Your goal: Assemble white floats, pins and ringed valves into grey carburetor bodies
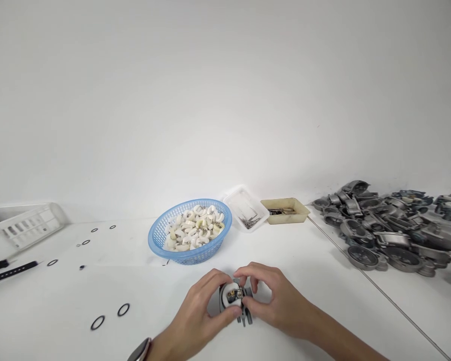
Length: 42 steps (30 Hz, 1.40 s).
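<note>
Both my hands hold one small grey metal housing (234, 297) on the white table near the front edge. My left hand (199, 313) grips its left side, thumb and fingers curled round it. My right hand (276, 298) pinches at the top of the housing, where a white curved part sits in it. A watch shows on my left wrist. Behind the hands stands a blue basket (161, 234) holding several white curved plastic parts (193, 228).
A clear tray of thin pins (247, 209) and a tan tray (285, 210) stand behind the basket. A heap of grey metal housings (391, 228) fills the right. Black O-rings (123, 309) lie at left, with a white crate (26, 225) and black tools (9, 272).
</note>
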### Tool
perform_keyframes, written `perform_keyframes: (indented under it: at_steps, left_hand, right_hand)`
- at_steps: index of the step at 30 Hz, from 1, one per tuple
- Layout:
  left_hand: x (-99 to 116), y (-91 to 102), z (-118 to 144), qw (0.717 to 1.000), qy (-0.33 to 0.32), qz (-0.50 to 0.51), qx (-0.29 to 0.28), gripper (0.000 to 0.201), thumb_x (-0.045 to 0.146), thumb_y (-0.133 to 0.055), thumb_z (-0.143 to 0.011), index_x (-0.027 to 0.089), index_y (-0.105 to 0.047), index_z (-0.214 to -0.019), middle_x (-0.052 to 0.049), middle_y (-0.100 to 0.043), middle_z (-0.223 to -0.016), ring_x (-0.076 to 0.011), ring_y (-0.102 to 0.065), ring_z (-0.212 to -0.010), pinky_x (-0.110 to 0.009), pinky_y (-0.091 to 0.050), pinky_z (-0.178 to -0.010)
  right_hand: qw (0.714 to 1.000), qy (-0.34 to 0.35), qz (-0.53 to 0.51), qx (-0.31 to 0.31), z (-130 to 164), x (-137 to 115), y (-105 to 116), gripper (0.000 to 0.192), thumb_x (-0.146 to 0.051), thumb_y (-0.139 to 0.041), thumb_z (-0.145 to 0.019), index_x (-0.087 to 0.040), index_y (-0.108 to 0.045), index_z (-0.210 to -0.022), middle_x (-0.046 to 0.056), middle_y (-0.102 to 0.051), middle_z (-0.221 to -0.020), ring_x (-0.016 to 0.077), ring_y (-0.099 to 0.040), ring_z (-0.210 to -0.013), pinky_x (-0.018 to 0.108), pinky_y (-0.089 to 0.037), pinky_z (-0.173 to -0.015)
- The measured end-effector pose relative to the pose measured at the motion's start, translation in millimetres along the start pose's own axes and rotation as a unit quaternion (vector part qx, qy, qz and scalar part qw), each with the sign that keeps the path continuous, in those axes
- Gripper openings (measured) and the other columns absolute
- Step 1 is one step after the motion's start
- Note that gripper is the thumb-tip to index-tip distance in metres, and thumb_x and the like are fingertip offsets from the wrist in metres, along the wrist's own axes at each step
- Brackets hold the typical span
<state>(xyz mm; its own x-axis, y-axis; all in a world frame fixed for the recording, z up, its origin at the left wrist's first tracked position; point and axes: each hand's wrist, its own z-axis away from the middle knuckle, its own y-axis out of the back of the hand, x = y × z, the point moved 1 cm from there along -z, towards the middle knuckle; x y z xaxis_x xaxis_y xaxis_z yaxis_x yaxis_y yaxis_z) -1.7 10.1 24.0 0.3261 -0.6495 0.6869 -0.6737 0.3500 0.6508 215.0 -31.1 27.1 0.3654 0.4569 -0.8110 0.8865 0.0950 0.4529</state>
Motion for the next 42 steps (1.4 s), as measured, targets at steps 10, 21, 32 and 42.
perform_keyframes:
  at_steps: [10,21,32,42]
  left_hand:
    - [1,2.1,-1,0.999,0.009,-0.03,0.011,0.02,0.038,-0.068,-0.097,0.026,-0.064,-0.112,-0.003,-0.069,-0.104,-0.0203,-0.064,-0.093,-0.03,-0.051,-0.084]
    - [0,2.3,0,1.0,0.015,-0.026,0.001,0.021,0.039,-0.067,-0.098,0.025,-0.061,-0.112,-0.004,-0.067,-0.104,-0.0218,-0.062,-0.093,-0.033,-0.05,-0.085]
    - [0,1.9,1,1.0,0.009,-0.023,0.003,0.021,0.035,-0.069,-0.097,0.026,-0.06,-0.113,-0.001,-0.066,-0.105,-0.0195,-0.062,-0.094,-0.03,-0.048,-0.086]
    - [2,2.9,-1,1.0,0.016,-0.02,-0.003,0.018,0.032,-0.068,-0.097,0.026,-0.062,-0.113,0.0,-0.065,-0.103,-0.018,-0.06,-0.093,-0.028,-0.047,-0.083]
  right_hand:
    - [0.992,-0.064,0.108,-0.028,-2,19,34,0.054,0.001,-0.05,-0.079,-0.027,-0.065,-0.123,0.004,-0.064,-0.126,0.0242,-0.06,-0.109,0.039,-0.05,-0.096]
    - [0.956,-0.011,0.289,-0.048,-4,41,21,0.05,0.004,-0.051,-0.078,-0.025,-0.068,-0.115,0.004,-0.069,-0.102,0.0251,-0.062,-0.095,0.036,-0.048,-0.08]
    - [0.995,0.054,0.062,0.056,-4,13,17,0.032,-0.009,-0.058,-0.09,-0.025,-0.069,-0.115,0.003,-0.068,-0.099,0.0202,-0.065,-0.088,0.032,-0.053,-0.082]
    - [0.993,0.108,0.025,0.047,2,4,4,0.033,-0.007,-0.057,-0.091,-0.025,-0.07,-0.116,0.004,-0.069,-0.102,0.0195,-0.066,-0.088,0.031,-0.053,-0.079]
